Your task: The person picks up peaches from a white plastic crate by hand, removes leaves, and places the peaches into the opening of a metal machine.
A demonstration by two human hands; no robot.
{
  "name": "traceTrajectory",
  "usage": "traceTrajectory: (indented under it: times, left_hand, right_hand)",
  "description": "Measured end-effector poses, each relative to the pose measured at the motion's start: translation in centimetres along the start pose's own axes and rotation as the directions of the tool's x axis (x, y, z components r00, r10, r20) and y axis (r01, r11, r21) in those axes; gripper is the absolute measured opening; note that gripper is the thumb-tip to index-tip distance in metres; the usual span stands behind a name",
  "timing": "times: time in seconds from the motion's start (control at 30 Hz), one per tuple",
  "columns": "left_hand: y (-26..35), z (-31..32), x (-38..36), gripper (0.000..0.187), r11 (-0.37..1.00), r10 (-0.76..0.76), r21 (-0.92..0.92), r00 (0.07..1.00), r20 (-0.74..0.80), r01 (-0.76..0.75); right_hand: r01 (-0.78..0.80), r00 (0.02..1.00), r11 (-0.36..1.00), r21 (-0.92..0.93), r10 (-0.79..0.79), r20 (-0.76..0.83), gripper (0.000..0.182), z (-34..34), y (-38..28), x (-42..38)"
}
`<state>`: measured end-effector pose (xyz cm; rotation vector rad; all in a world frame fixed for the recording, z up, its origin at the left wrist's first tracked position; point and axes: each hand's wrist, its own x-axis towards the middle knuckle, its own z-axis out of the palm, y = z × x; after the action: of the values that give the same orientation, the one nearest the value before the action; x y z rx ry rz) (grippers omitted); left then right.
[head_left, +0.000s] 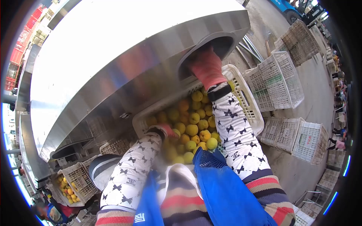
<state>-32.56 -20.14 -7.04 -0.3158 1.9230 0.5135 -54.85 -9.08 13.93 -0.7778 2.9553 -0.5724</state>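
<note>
A white plastic crate point(247, 96) full of round yellow and orange citrus-like fruit point(192, 130) stands in front of me, under the metal edge of a large machine or table point(151, 62). My right hand point(208, 68), in a coral-pink glove, reaches into a grey-rimmed oval opening point(228, 42) in that edge; its fingers are hidden in the shadow inside. My left hand point(167, 130), also in a pink glove, is low at the crate's left side, against the fruit. It is blurred, and its fingers cannot be made out.
White crates point(277, 81) stand to the right, with more crates point(294, 135) below them. At the lower left another crate point(81, 180) holds orange fruit. Behind, at the top right, is a blue vehicle point(283, 7). A person point(54, 213) is at the lower left edge.
</note>
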Motion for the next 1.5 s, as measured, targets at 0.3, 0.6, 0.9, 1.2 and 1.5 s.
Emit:
traceTrajectory:
  times: [0.3,0.6,0.9,1.2,1.5]
  left_hand:
    - [3.7,1.6,-2.0,0.072,0.971,-0.029,0.235,0.999,-0.038,0.037]
    - [2.5,-1.3,-5.6,0.071,0.855,0.221,-0.462,0.971,-0.087,-0.236]
    - [6.4,-2.5,-11.8,0.078,-0.624,0.476,-0.732,0.608,-0.635,-0.275]
    - [7.0,-4.4,-13.0,0.075,-0.692,0.458,-0.653,0.512,-0.726,-0.307]
    - [6.0,-4.0,-12.0,0.090,-0.525,0.386,-0.665,0.547,-0.743,-0.532]
  right_hand:
    - [0.036,0.961,0.985,0.171,-0.081,0.265,0.039,4.4,9.2,-10.6]
    - [0.241,0.821,0.848,-0.472,0.081,0.564,0.034,16.5,16.2,-14.4]
    - [-0.409,0.884,0.127,0.904,-0.192,0.427,0.074,2.5,8.6,-15.3]
    - [0.116,0.989,0.969,0.220,-0.091,-0.120,0.080,-2.5,3.4,-8.2]
    - [0.120,0.988,0.982,0.149,-0.103,-0.113,0.069,0.0,3.5,-5.2]
